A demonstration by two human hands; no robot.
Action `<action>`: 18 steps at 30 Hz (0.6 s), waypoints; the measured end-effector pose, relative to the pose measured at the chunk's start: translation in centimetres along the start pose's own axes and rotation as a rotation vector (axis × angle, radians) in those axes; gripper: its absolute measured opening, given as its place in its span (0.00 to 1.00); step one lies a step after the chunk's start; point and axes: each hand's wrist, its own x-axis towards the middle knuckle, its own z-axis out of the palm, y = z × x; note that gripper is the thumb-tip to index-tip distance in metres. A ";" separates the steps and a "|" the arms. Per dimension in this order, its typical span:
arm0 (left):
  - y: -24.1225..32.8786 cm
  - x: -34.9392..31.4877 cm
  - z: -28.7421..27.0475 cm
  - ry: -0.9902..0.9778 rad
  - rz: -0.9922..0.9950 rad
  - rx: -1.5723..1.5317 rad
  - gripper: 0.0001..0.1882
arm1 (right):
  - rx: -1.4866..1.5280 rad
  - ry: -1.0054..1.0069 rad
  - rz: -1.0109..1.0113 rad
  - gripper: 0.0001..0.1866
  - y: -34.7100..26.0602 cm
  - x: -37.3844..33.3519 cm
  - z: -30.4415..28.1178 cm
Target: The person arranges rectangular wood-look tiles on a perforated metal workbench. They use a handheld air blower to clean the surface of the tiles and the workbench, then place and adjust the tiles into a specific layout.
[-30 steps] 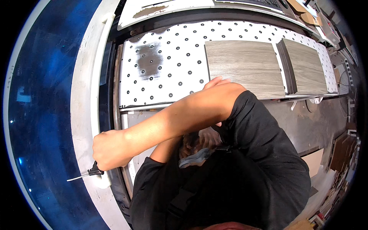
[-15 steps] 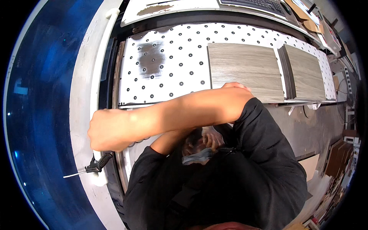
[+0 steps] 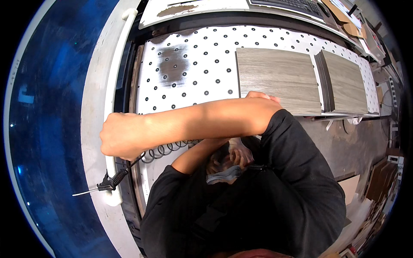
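My right arm reaches across to the left, where my right hand (image 3: 123,135) is closed in a fist around a white rail (image 3: 114,92). Below that fist, a black tool with a thin metal tip (image 3: 107,182) hangs at the rail's lower end. From it a black coiled hose (image 3: 161,150) runs to the right, under my right forearm. My left arm passes beneath the right one. Its hand, my left hand (image 3: 261,96), shows only in part beyond my right forearm, by the near edge of a grey wood-grain panel (image 3: 279,75). Its fingers are mostly hidden.
A white table with black-ringed holes (image 3: 215,56) bears the panel and, to its right, a stack of similar panels (image 3: 346,81). A keyboard (image 3: 292,7) lies on the far ledge. Glossy dark blue surface (image 3: 47,116) fills the left. Brown boards (image 3: 380,180) stand at the lower right.
My right hand has shifted slightly farther along the rail, away from the black tool. More of the coiled hose shows under my forearm. My left hand stays by the panel's near edge.
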 end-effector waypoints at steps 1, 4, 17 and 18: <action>0.0 0.1 -0.1 0.002 -0.017 0.017 0.29 | -0.006 -0.003 0.011 0.07 0.1 0.0 0.0; 0.7 -0.2 0.7 -0.033 -0.035 0.079 0.33 | -0.008 -0.022 0.047 0.08 0.6 0.2 -0.1; 0.9 -0.9 0.7 -0.129 0.096 0.140 0.39 | 0.165 0.142 0.204 0.09 4.7 0.5 -2.2; 0.9 -1.1 0.6 -0.089 0.071 0.147 0.39 | 0.224 0.184 0.221 0.09 5.5 0.4 -3.3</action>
